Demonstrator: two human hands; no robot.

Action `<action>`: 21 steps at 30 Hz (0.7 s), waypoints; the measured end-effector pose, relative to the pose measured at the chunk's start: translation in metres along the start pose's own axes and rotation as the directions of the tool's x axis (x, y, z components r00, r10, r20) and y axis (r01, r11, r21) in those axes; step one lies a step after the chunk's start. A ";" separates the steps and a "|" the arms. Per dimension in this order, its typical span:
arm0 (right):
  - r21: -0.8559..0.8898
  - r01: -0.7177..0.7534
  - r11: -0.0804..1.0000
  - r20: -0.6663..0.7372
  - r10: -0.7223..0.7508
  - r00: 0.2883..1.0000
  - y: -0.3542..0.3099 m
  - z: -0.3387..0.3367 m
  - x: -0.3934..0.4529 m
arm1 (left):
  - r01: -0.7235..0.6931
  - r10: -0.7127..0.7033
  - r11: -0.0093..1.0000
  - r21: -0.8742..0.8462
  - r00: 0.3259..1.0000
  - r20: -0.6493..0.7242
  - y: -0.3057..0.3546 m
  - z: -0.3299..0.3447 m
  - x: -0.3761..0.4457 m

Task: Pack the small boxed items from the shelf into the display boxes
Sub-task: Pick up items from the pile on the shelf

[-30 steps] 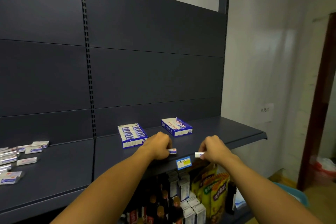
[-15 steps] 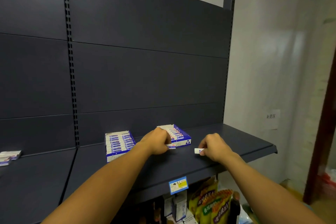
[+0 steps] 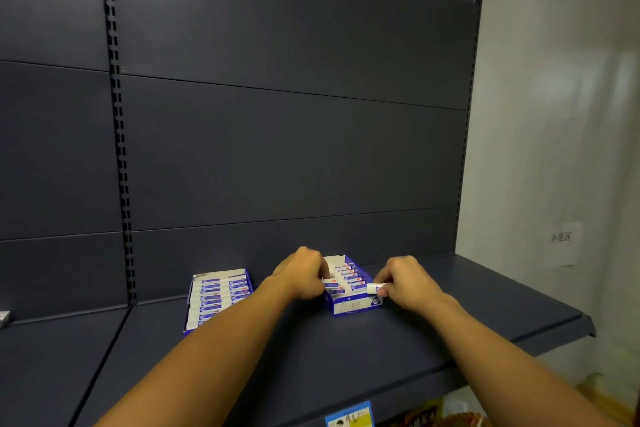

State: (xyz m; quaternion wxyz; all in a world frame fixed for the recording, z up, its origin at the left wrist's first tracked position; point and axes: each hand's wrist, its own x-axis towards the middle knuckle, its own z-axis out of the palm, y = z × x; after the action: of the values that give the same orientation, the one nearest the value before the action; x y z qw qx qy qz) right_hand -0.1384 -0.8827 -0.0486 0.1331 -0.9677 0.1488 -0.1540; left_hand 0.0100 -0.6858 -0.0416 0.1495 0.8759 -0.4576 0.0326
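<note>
Two blue-and-white display boxes stand on the dark shelf (image 3: 433, 329). The left display box (image 3: 216, 298) is filled with rows of small white boxed items. My left hand (image 3: 304, 272) pinches one small boxed item (image 3: 331, 284) over the left side of the right display box (image 3: 353, 303), which holds several items. My right hand (image 3: 403, 279) pinches another small boxed item (image 3: 375, 287) at that box's right front corner.
The grey shelf back panel (image 3: 277, 149) rises behind the boxes. A slotted upright (image 3: 119, 156) splits the shelving. One loose item (image 3: 3, 317) shows at the far left edge. A blue price tag (image 3: 349, 416) hangs on the shelf lip, with snack bags (image 3: 436, 414) below.
Both hands moved forward from the shelf's front edge to the right display box, each carrying a small item. The view swung right and up, so the loose items at left left the frame.
</note>
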 end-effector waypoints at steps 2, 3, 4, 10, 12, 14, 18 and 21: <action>0.003 0.025 1.000 -0.013 -0.025 1.000 0.002 0.006 0.012 | 0.016 -0.016 1.000 -0.012 1.000 -0.003 -0.002 0.004 0.009; 0.009 0.036 0.999 -0.020 -0.036 0.999 0.002 0.009 0.018 | 0.024 -0.024 0.999 -0.026 1.000 -0.009 -0.002 0.006 0.013; 0.019 0.050 0.999 -0.022 -0.050 0.999 0.003 0.011 0.024 | 0.032 -0.033 0.999 -0.044 0.999 -0.017 -0.001 0.008 0.018; 0.086 0.159 0.984 -0.027 -0.157 0.987 0.012 0.017 0.056 | 0.128 -0.154 0.973 -0.192 0.979 -0.131 0.003 0.013 0.032; 0.090 0.195 0.977 -0.027 -0.193 0.981 0.017 0.019 0.065 | 0.150 -0.175 0.971 -0.183 0.976 -0.128 0.006 0.020 0.033; 0.106 0.231 0.967 -0.033 -0.229 0.973 0.021 0.023 0.075 | 0.164 -0.187 0.971 -0.176 0.975 -0.123 0.010 0.028 0.036; 0.133 0.261 0.956 -0.037 -0.258 0.965 0.023 0.036 0.091 | 0.194 -0.212 0.972 -0.134 0.968 -0.135 0.016 0.037 0.040; 0.158 0.283 0.946 -0.053 -0.279 0.959 0.025 0.048 0.103 | 0.221 -0.239 0.969 -0.115 0.955 -0.177 0.017 0.044 0.037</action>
State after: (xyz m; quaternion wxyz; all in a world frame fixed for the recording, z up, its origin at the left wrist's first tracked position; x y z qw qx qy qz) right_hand -0.0350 -0.9293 -0.0732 0.1869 -0.9623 -0.0018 -0.1977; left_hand 0.0146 -0.7372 -0.0723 0.2360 0.9081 -0.3373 0.0767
